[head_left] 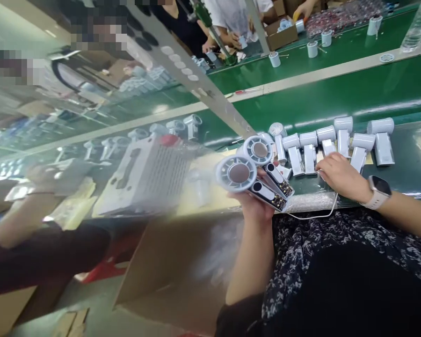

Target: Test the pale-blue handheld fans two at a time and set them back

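Row of pale-blue, hammer-shaped plastic fans (308,139): lay side by side on the dark-green counter (407,175).
Left grip (255,207): was wrapped around two pale-blue, round-headed plastic fans (239,174) with bared circuit boards, left of the row.
Right grip (342,175): was half-curled at the row's near edge; whether it held anything could not be told.

The fans (238,174) are pale blue, the worktop (319,97) green, the floral cloth (312,234) black-and-white

2 fans (237,174) in L hand (256,206); 1 watch (379,189); 1 btl (417,29)
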